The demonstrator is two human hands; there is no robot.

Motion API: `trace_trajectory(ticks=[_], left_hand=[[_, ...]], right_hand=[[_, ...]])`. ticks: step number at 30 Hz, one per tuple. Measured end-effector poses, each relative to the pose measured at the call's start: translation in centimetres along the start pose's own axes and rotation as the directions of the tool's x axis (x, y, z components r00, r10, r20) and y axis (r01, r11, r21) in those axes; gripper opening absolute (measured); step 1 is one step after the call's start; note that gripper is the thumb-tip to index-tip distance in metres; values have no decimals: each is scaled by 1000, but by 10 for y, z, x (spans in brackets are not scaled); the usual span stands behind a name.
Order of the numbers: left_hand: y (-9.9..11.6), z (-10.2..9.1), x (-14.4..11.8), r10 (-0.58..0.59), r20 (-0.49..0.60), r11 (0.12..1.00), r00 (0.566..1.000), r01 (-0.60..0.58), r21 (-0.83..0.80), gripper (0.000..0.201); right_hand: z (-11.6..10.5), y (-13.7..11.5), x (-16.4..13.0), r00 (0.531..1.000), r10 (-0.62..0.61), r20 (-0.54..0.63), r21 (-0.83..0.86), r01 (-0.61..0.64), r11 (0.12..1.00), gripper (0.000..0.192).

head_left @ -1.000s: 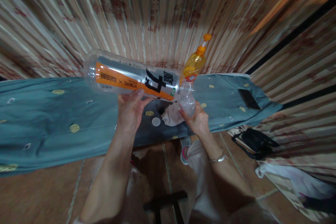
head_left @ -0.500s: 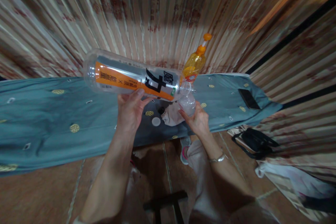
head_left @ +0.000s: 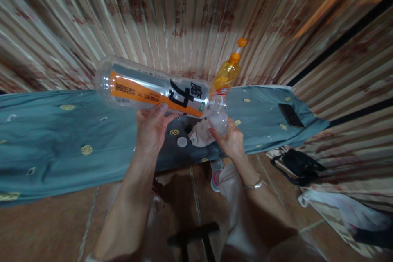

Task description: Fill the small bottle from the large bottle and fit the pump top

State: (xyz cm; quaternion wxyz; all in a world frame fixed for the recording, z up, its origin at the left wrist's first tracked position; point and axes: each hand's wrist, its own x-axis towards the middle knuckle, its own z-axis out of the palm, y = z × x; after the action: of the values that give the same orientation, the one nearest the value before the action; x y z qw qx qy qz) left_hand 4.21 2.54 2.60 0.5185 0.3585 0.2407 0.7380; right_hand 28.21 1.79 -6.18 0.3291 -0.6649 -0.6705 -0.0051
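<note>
The big bottle (head_left: 153,90) has crept slightly left and up since a second ago; both hands hold as before.

The left hand (head_left: 151,131), arm raised, clasps the big bottle from below, tipped nearly flat, its mouth over the small bottle (head_left: 219,120) gripped upright by the right hand (head_left: 231,142). They hang above a bench (head_left: 61,139) draped in grey-green cloth, with an orange bottle (head_left: 227,74) and a phone (head_left: 290,114), before a striped curtain (head_left: 184,16).

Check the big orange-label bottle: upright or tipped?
Tipped. The big bottle lies almost level in the left hand, its mouth down at the small clear bottle held by the right hand.
</note>
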Motion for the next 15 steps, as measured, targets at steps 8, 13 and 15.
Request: trace_trajectory(ticks=[8, 13, 15], left_hand=[[1, 2, 0, -8, -30, 999, 1000, 7, -33, 35], [0, 2, 0, -10, -31, 999, 999, 9, -37, 40], [0, 1, 1, -7, -26, 999, 1000, 6, -42, 41]], right_hand=[[1, 1, 0, 1000, -19, -21, 21, 19, 1000, 85], [1, 1, 0, 1000, -19, -13, 19, 19, 1000, 84], [1, 1, 0, 1000, -17, -8, 12, 17, 1000, 83]])
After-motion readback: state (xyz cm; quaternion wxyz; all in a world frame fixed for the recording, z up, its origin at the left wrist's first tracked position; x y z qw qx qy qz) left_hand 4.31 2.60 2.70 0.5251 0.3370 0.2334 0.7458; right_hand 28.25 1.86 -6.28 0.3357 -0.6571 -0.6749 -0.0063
